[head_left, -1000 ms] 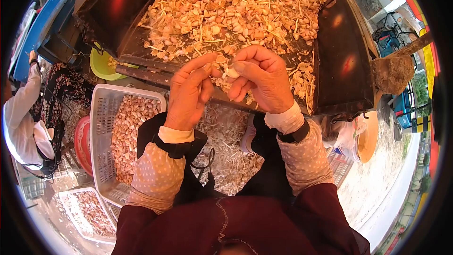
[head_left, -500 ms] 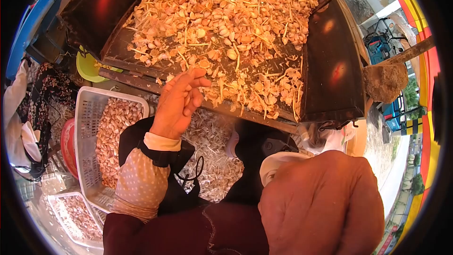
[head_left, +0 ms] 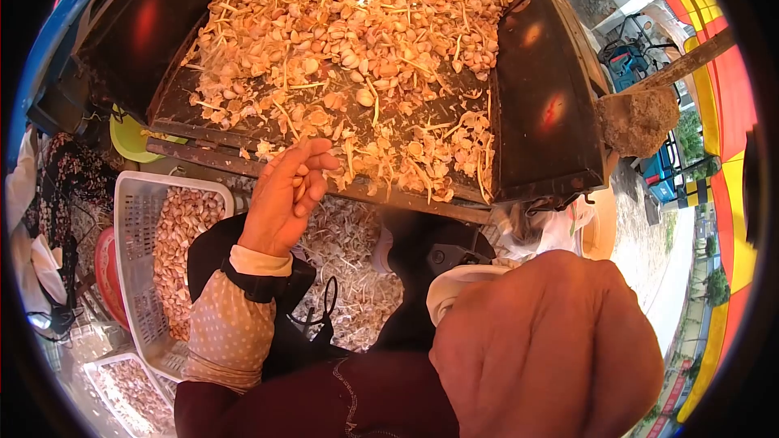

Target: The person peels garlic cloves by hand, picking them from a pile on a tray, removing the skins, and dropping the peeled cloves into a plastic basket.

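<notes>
My left hand (head_left: 280, 199) is at the near edge of a dark tray (head_left: 182, 105), its fingers curled inward. Small pale shapes show inside the curl, but I cannot make out whether they are cloves or fingertips. Just beyond those fingers lie loose garlic skins (head_left: 446, 146) and a broad heap of garlic cloves (head_left: 349, 32) mixed with dry stems. Large and close to the camera, my right hand (head_left: 552, 349) shows only its back. Its fingers are hidden, so what it holds, if anything, cannot be seen.
Left of my legs stands a white plastic basket (head_left: 130, 235) of cloves, with a smaller white basket (head_left: 101, 373) below. A green bowl (head_left: 130, 142) and a red basin (head_left: 108, 276) are nearby. Peelings (head_left: 357, 292) cover the ground. A stone block (head_left: 641, 122) sits right of the tray.
The view has shifted, so the tray and heap appear lower and further left. Both hands keep nearly the same pose, the left still curled at the tray's edge.
</notes>
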`<action>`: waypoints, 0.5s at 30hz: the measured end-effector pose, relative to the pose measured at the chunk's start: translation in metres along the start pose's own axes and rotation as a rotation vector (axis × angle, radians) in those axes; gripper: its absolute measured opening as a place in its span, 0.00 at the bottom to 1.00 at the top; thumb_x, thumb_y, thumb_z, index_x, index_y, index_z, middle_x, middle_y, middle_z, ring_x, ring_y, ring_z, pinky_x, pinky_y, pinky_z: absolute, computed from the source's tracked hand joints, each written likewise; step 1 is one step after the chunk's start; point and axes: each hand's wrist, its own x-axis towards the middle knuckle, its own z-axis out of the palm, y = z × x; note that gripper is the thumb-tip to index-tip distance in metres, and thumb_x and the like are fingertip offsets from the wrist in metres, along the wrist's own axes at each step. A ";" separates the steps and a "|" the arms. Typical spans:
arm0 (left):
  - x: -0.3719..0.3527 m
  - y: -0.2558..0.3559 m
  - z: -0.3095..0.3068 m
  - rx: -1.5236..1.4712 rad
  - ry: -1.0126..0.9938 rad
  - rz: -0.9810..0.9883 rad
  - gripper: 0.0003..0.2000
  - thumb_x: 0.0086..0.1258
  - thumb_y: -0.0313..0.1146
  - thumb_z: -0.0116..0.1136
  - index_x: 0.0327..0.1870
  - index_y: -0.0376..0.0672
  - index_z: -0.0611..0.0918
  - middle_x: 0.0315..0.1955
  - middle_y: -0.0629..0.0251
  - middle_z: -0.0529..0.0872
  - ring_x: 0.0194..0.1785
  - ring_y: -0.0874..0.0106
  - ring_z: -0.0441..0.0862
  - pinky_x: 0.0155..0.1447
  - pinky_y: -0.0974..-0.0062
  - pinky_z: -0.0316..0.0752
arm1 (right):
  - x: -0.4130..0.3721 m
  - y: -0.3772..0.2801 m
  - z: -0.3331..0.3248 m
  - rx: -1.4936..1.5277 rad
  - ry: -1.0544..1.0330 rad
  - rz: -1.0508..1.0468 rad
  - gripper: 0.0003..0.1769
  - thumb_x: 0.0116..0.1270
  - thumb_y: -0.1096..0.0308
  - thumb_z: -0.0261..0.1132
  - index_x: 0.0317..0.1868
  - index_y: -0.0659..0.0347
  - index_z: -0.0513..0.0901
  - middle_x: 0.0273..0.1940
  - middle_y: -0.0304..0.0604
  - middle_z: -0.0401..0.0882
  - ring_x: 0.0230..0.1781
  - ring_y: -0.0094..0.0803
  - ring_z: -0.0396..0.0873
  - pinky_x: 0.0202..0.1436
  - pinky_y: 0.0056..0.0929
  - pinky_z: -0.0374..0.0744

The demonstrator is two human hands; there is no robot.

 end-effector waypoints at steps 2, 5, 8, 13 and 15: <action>0.001 0.001 0.002 0.009 0.002 -0.019 0.14 0.78 0.36 0.51 0.51 0.32 0.79 0.34 0.60 0.84 0.21 0.84 0.71 0.16 0.90 0.57 | 0.003 0.004 0.001 -0.007 -0.009 -0.048 0.05 0.62 0.82 0.66 0.27 0.73 0.84 0.25 0.64 0.81 0.09 0.25 0.73 0.09 0.17 0.65; 0.000 0.001 0.003 0.019 -0.010 -0.035 0.14 0.78 0.36 0.51 0.50 0.32 0.79 0.34 0.60 0.85 0.21 0.84 0.71 0.16 0.90 0.57 | 0.001 0.005 0.004 -0.028 -0.005 -0.102 0.06 0.63 0.81 0.66 0.27 0.73 0.84 0.24 0.62 0.81 0.09 0.25 0.73 0.09 0.18 0.65; -0.001 -0.001 0.002 0.006 -0.023 -0.016 0.13 0.78 0.36 0.51 0.50 0.32 0.79 0.34 0.60 0.85 0.21 0.84 0.71 0.16 0.90 0.58 | -0.016 -0.006 0.017 -0.143 0.250 0.310 0.09 0.65 0.78 0.68 0.26 0.72 0.84 0.21 0.53 0.80 0.10 0.24 0.73 0.08 0.20 0.65; -0.002 -0.002 0.001 0.023 -0.026 -0.014 0.13 0.78 0.36 0.51 0.49 0.33 0.79 0.34 0.60 0.85 0.21 0.84 0.71 0.16 0.90 0.58 | -0.016 -0.008 0.013 -0.022 0.230 0.321 0.20 0.66 0.82 0.58 0.15 0.67 0.67 0.12 0.50 0.70 0.05 0.27 0.62 0.07 0.21 0.53; -0.001 -0.002 0.002 0.031 -0.034 -0.016 0.13 0.78 0.35 0.51 0.50 0.32 0.79 0.34 0.60 0.85 0.21 0.84 0.72 0.16 0.90 0.58 | -0.016 -0.005 0.012 0.017 0.203 0.301 0.19 0.67 0.82 0.57 0.15 0.68 0.69 0.13 0.52 0.72 0.05 0.26 0.64 0.07 0.20 0.53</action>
